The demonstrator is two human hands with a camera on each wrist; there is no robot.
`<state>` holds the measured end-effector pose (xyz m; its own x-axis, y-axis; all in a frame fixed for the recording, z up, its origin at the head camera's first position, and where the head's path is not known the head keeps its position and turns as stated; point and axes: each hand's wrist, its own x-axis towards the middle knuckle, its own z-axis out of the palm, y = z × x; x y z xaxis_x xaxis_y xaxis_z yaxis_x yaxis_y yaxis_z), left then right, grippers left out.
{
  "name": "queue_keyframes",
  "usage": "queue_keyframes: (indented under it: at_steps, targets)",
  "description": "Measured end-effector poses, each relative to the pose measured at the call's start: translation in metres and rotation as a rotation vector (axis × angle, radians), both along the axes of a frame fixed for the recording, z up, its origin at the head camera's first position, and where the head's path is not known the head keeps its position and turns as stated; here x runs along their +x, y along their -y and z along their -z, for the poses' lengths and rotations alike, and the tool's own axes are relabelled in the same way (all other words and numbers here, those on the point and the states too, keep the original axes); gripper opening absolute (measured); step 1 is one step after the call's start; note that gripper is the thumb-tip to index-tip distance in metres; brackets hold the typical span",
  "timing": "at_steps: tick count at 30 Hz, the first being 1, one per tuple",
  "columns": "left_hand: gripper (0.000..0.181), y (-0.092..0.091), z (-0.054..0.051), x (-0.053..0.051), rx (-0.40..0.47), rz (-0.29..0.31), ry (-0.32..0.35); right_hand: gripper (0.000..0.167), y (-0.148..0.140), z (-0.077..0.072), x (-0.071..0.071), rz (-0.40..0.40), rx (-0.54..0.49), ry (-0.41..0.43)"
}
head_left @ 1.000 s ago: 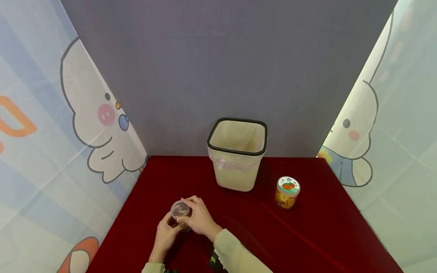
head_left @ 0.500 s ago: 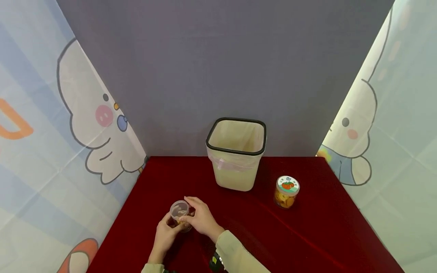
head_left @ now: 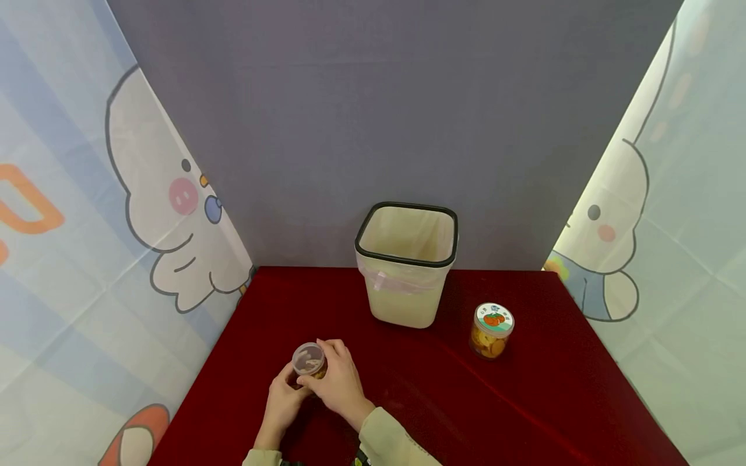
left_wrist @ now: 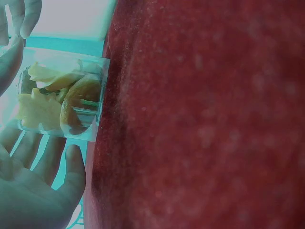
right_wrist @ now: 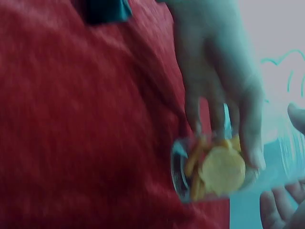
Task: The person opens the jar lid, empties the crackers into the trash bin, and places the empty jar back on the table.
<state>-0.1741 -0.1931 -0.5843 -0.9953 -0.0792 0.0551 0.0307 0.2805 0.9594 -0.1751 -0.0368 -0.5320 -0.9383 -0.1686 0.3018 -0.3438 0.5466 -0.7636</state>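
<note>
A clear plastic jar [head_left: 309, 362] with a translucent round top stands on the red cloth at the front left of the head view. Yellow and brown biscuit-like pieces [right_wrist: 223, 169] show through its wall. My left hand [head_left: 282, 402] holds the jar from the left, fingers and thumb against its side. From the right, my right hand [head_left: 340, 383] grips it near the top, thumb across the near side. In the left wrist view, the jar's lower part [left_wrist: 62, 95] is near the cloth. I cannot tell whether a lid is on it.
A cream bin [head_left: 405, 298] with a black rim and a liner stands at the back middle of the red-covered table [head_left: 431, 401]. To its right is another jar [head_left: 491, 330], with an orange-fruit label on its lid. Printed curtains flank the table.
My right hand has shifted its hold on the jar: its fingers drew back from the top and now close round the right side, thumb further left. The left hand and jar stay nearly in place.
</note>
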Motion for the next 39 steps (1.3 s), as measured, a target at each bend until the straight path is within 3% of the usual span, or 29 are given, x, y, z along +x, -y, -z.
queue_keyframes:
  at_steps: [5,9,19,28,39]
  targets:
    - [0.057,0.001,0.000,0.000,-0.038,-0.022,0.005,0.075,0.014,0.000,0.004,0.096,0.020,0.011]
    - [0.058,0.002,0.000,-0.001,-0.026,-0.018,0.006,0.071,0.016,-0.002,0.002,0.116,0.034,-0.011]
    - [0.056,0.001,0.000,-0.001,0.049,-0.003,-0.001,0.069,0.005,-0.008,-0.001,0.011,0.043,-0.043]
    - [0.060,0.002,0.001,-0.002,0.024,0.003,-0.014,0.067,-0.003,-0.008,-0.006,-0.081,0.058,0.008]
    - [0.062,0.002,-0.003,0.000,0.000,0.008,-0.013,0.071,-0.008,-0.007,-0.006,-0.095,0.039,0.035]
